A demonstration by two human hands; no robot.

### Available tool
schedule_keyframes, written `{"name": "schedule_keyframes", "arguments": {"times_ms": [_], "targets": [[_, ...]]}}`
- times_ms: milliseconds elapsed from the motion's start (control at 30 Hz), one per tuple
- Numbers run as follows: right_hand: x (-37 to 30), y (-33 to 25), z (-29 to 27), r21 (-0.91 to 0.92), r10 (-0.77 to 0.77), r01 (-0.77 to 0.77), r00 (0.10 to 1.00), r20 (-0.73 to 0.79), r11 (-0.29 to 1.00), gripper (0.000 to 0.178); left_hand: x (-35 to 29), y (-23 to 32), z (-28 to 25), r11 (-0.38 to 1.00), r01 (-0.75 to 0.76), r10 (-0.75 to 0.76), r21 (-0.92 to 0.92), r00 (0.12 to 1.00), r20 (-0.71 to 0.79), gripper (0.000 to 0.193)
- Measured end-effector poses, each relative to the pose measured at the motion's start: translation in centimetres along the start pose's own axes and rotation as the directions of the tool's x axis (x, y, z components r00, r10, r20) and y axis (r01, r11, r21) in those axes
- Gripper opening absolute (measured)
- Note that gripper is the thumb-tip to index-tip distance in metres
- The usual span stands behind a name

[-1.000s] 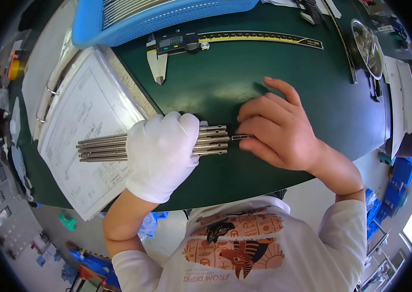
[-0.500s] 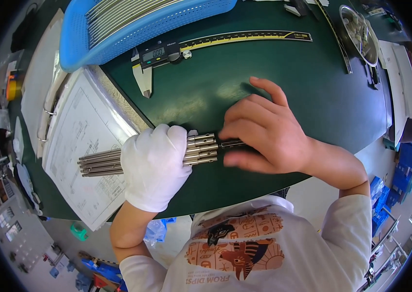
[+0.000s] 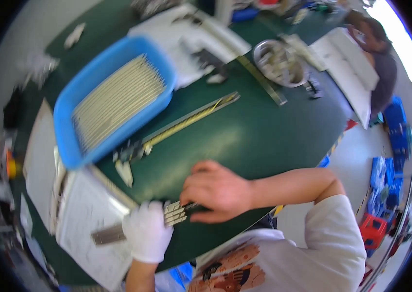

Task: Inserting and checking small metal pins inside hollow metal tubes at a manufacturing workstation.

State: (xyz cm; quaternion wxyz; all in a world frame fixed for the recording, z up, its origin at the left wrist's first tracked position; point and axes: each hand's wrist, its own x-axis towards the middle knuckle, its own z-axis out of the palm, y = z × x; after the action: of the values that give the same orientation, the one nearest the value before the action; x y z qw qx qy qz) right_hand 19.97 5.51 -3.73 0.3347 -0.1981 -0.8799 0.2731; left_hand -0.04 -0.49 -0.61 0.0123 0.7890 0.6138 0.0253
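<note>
My left hand (image 3: pixel 148 236), in a white glove, is closed round a bundle of slim metal rods (image 3: pixel 174 214). The drilled ends stick out to its right, while the thinner shafts (image 3: pixel 107 235) reach out on the left over a drawing sheet. My bare right hand (image 3: pixel 215 191) is at the drilled ends with its fingers curled. A thin dark piece (image 3: pixel 192 206) shows between its fingertips and the rods; blur hides what it is. Beyond both hands lies a digital caliper (image 3: pixel 179 128) with a yellow-and-black scale.
A blue plastic basket (image 3: pixel 65 138) of similar rods stands at the far left. An open binder with drawings (image 3: pixel 82 219) lies under the left hand's side. Farther off are a metal bowl (image 3: pixel 259 51) of small parts and a steel ruler (image 3: pixel 267 87). Another person (image 3: pixel 385 73) is at the far right.
The view has swung, so more of the far table and another person show. My right hand has curled its fingers closer to the rod ends. My left hand keeps hold of the bundle.
</note>
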Motion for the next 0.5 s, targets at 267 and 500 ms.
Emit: {"name": "schedule_keyframes", "arguments": {"times_ms": [267, 500], "targets": [[-0.6, 0.5, 0.3, -0.076, 0.072, -0.063, 0.99, 0.121, 0.995, 0.018, 0.4, 0.2, 0.9, 0.993, -0.088, 0.102, 0.076, 0.974, -0.203, 0.021], [-0.1, -0.2, 0.3, -0.069, 0.107, -0.101, 0.989, 0.099, 0.993, 0.023, 0.2, 0.0, 0.3, 0.998, -0.027, 0.037, 0.06, 0.982, -0.186, 0.019]]}}
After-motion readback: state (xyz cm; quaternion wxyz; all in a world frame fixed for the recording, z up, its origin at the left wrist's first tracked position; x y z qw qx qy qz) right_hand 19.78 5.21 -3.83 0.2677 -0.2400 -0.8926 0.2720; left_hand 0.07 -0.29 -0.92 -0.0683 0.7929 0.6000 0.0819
